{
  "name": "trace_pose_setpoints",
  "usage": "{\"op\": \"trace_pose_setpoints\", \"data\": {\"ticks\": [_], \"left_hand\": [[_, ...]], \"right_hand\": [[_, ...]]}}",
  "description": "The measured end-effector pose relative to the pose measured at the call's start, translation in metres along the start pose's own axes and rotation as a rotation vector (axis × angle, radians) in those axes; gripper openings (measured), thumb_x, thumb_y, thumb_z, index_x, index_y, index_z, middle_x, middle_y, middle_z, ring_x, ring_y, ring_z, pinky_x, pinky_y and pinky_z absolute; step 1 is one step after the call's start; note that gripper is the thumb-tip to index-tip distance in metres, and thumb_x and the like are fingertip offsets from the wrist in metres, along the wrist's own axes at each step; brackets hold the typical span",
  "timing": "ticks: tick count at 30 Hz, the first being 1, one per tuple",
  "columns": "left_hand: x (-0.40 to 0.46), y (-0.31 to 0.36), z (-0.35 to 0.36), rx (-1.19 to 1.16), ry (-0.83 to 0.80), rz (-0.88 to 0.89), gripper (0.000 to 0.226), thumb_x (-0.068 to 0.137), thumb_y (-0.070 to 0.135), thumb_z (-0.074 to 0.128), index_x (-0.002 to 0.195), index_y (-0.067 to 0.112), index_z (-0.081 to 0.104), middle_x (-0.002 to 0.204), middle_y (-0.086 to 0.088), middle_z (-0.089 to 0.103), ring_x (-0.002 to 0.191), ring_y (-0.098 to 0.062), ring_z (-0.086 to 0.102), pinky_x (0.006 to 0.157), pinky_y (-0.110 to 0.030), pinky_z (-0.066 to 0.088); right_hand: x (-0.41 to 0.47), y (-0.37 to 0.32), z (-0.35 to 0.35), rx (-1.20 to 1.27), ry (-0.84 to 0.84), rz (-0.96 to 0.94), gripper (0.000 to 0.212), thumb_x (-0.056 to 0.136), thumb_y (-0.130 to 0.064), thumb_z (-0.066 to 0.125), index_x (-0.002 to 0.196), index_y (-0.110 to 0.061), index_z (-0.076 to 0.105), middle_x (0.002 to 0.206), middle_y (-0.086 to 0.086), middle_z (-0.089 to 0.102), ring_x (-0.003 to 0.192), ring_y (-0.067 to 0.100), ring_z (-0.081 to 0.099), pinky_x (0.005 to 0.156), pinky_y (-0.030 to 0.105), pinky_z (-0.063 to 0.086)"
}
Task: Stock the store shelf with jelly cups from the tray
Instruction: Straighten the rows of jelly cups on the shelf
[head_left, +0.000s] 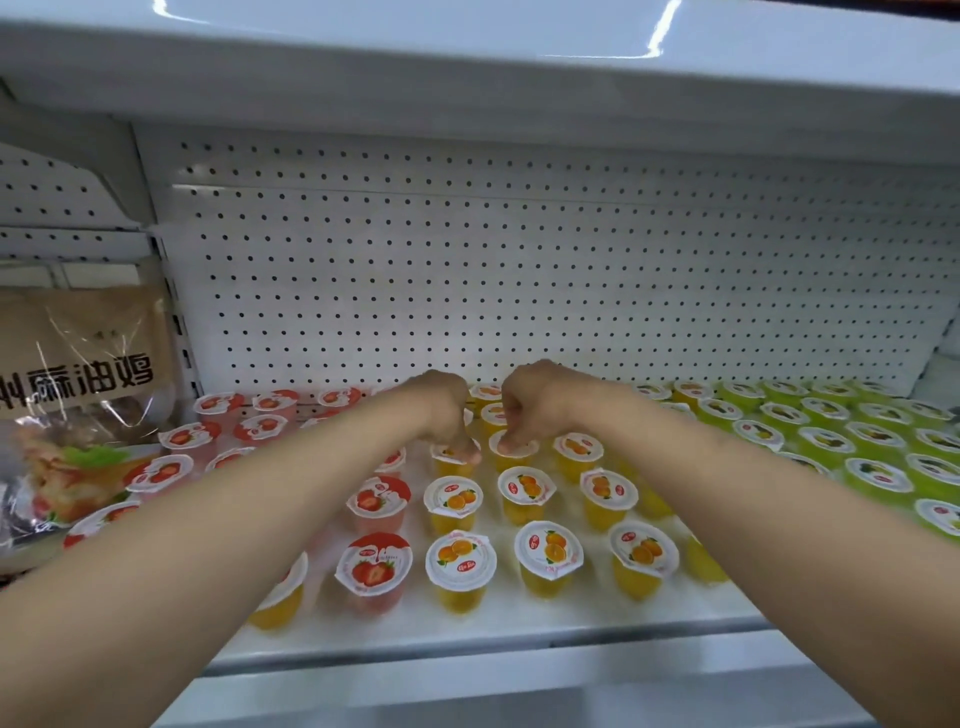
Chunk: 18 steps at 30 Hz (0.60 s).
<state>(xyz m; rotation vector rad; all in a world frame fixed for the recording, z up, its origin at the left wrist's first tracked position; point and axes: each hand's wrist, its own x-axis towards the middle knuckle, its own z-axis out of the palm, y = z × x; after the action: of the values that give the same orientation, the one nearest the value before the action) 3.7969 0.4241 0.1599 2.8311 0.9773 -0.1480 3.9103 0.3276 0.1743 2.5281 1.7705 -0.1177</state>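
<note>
Reaching deep over the shelf (509, 618), I have both hands side by side above the orange jelly cups (524, 493): my left hand (445, 415) curls down with its fingertips pinching the lid rim of one orange cup (453, 462), and my right hand (530, 410) pinches the lid of the next orange cup (511, 451) just beside it. Left of those orange cups stand strawberry cups (375, 566), right of them green cups (878, 475), and a brown food bag (78, 395) lies beyond the strawberry ones.
</note>
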Motion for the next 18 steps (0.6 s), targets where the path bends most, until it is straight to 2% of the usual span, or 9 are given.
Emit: {"op": "trace_pose_setpoints", "data": {"ticks": [4,9,15,18], "left_hand": [[-0.019,0.008,-0.003,-0.02,-0.103,0.008,0.052,0.071,0.044,0.084,0.099,0.008,0.058,0.074,-0.001,0.059,0.073,-0.022,0.064,0.058,-0.025,0.048],[-0.031,0.012,0.007,0.009,-0.159,0.021,0.05,0.072,0.042,0.084,0.094,0.013,0.05,0.073,0.001,0.057,0.061,-0.015,0.059,0.054,-0.024,0.048],[-0.035,0.013,0.018,-0.004,-0.15,0.042,0.042,0.077,0.037,0.082,0.097,0.01,0.057,0.068,0.005,0.058,0.062,-0.011,0.057,0.05,-0.019,0.043],[-0.036,0.014,0.018,-0.033,-0.135,0.056,0.048,0.077,0.037,0.082,0.107,0.009,0.056,0.082,0.002,0.057,0.077,-0.018,0.059,0.058,-0.022,0.046]], "right_hand": [[-0.019,-0.004,-0.004,-0.029,-0.125,0.005,0.049,0.074,-0.051,0.082,0.104,-0.015,0.069,0.1,0.001,0.07,0.092,0.022,0.067,0.072,0.029,0.052],[-0.036,-0.009,0.006,-0.002,-0.194,0.009,0.045,0.075,-0.048,0.082,0.103,-0.016,0.069,0.091,-0.003,0.066,0.095,0.023,0.069,0.062,0.025,0.049],[-0.039,-0.01,0.017,-0.039,-0.156,0.005,0.037,0.076,-0.042,0.082,0.098,-0.015,0.072,0.1,0.002,0.072,0.096,0.023,0.068,0.081,0.035,0.056],[-0.04,-0.01,0.016,-0.051,-0.146,0.004,0.036,0.078,-0.038,0.081,0.101,-0.013,0.072,0.102,0.002,0.071,0.098,0.022,0.066,0.085,0.036,0.056]]}}
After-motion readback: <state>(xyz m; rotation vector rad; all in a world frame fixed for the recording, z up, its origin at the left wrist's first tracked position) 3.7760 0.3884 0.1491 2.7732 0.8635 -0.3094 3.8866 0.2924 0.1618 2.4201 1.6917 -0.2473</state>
